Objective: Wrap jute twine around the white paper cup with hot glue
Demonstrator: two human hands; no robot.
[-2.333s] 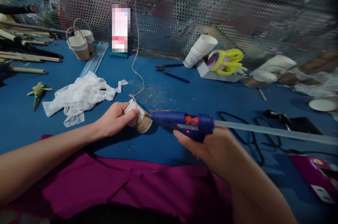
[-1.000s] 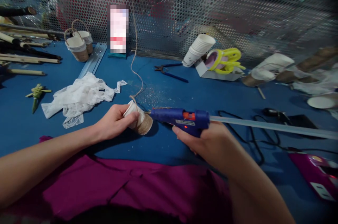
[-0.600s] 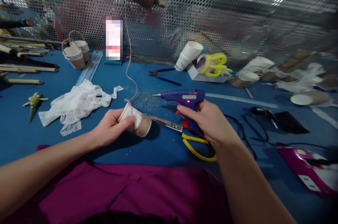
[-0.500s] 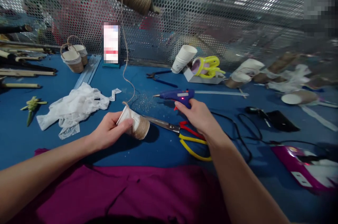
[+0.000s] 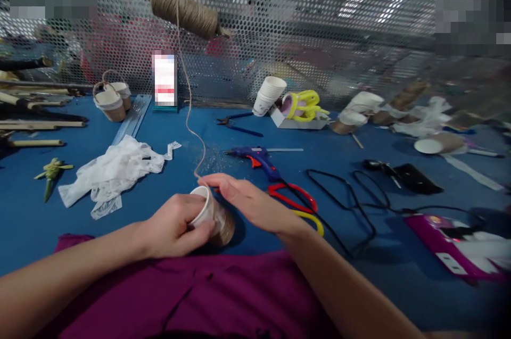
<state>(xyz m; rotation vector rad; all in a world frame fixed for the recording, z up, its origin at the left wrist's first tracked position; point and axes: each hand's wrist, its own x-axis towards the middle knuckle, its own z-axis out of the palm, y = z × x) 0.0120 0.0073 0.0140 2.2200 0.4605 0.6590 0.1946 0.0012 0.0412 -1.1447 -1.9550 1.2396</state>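
Note:
My left hand point(image 5: 175, 227) grips a white paper cup point(image 5: 207, 215), tilted on its side, its fingers over the rim and inside it. Brown twine covers the lower part of the cup. My right hand point(image 5: 251, 201) is at the cup's far side, its fingertips pressing a strand of twine point(image 5: 189, 115) near the rim. That strand runs up to a twine spool point(image 5: 183, 11). Behind my right hand lies a blue glue gun point(image 5: 257, 159) with a clear glue stick in it. Scissors point(image 5: 295, 199) with red and yellow handles lie partly hidden under my right hand.
White lace point(image 5: 120, 168) lies left, near two small twine-handled baskets point(image 5: 109, 102). Pliers point(image 5: 239, 125), stacked paper cups point(image 5: 269, 95) and a white box point(image 5: 297, 120) with yellow-handled scissors stand behind. A black cable point(image 5: 339, 222) and a purple power strip point(image 5: 443, 251) lie right.
My right hand has let go of the glue gun, now lying on the table, and moved left to the twine at the cup. The cup has been turned and drawn closer to me.

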